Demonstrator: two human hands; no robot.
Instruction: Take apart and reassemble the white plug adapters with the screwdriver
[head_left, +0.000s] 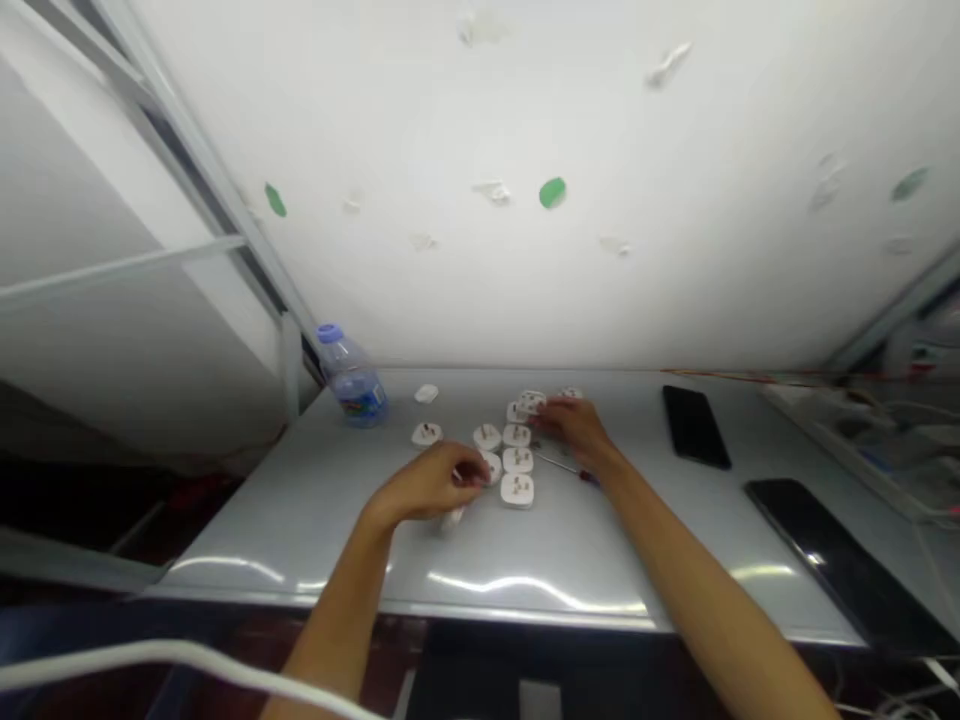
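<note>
White three-pin plugs lie pins up in two short columns, among them one plug (517, 490) at the near end and another (487, 436) further left. My left hand (439, 480) is closed in a pinch at the edge of a white plug (491, 467). Below that hand a blurred white piece (452, 518) shows, partly hidden. With its fingertips my right hand (577, 428) grips a white plug (532, 402) at the column's far end. A thin screwdriver (589, 478) lies just below the right hand, with small bits near its tip.
A plastic bottle (352, 380) stands at the back left of the grey table (300, 510). Two loose white pieces, a plug (427, 433) and a flat cover (426, 394), lie near it. A phone (695, 426) and a larger dark slab (840, 550) lie right, beside a cluttered tray (862, 450).
</note>
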